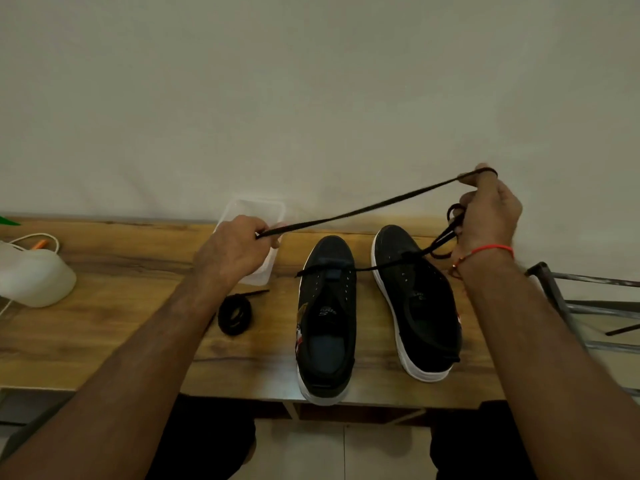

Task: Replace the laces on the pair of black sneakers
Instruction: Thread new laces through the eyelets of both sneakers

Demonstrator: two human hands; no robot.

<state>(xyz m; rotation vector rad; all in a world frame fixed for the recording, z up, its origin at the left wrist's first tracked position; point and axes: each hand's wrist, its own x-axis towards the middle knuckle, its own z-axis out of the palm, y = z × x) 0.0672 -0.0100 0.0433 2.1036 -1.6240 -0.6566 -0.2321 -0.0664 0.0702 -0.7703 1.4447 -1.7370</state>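
Note:
Two black sneakers with white soles stand side by side on the wooden table, toes away from me: the left sneaker [327, 320] and the right sneaker [420, 299]. A black lace [363, 207] stretches taut in the air between my hands. My left hand [235, 251] pinches one end of it above the table. My right hand [488, 213], raised higher, holds the other part, looped over a finger with several coils in the palm. From there the lace runs down through the front eyelets of the left sneaker. A second, coiled black lace [235, 315] lies left of the sneakers.
A clear plastic container [258, 216] lies on the table [104, 306] behind my left hand. A white roll [34, 278] with a white cord and an orange pen sits at far left. A metal frame [561, 292] stands at the right edge. The wall is close behind.

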